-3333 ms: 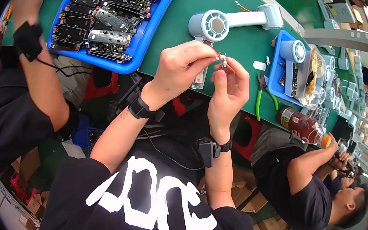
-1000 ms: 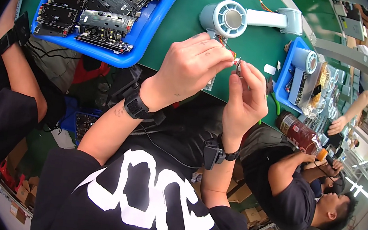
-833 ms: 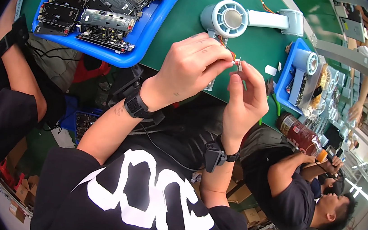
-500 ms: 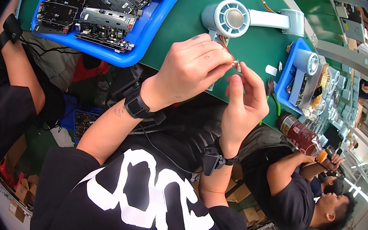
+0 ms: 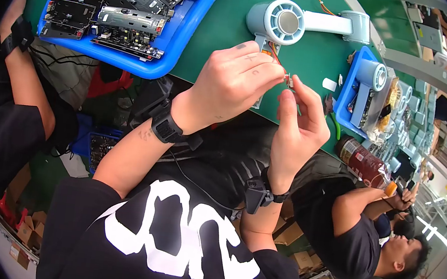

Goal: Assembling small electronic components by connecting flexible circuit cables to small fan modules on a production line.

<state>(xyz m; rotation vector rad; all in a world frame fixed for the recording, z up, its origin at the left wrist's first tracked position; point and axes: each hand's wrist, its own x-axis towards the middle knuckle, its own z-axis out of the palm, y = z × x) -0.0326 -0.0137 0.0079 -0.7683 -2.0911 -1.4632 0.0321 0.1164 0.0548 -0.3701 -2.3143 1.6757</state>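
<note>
My left hand (image 5: 238,80) is closed in a pinch at the end of thin red-orange wires (image 5: 275,54). A tiny pale plug (image 5: 288,81) sits at its fingertips. Close beside it, my right hand (image 5: 302,118) has thumb and forefinger on either side of the same small plug, its other fingers curled loosely. Past the hands lies a light-blue handheld fan (image 5: 275,21), its round grille up; the wires come from below its head. My left hand covers much of the fan's lower body.
A blue tray (image 5: 169,59) of black circuit boards (image 5: 132,21) stands at left. Another light-blue fan handle (image 5: 327,23) lies behind. At right are green-handled pliers (image 5: 336,126), a smaller blue tray (image 5: 343,106) and a brown bottle (image 5: 364,162). Co-workers sit on both sides.
My right hand has shifted slightly right and down, and its fingertips have parted a little. My left hand has barely moved. The co-worker at right has moved an arm.
</note>
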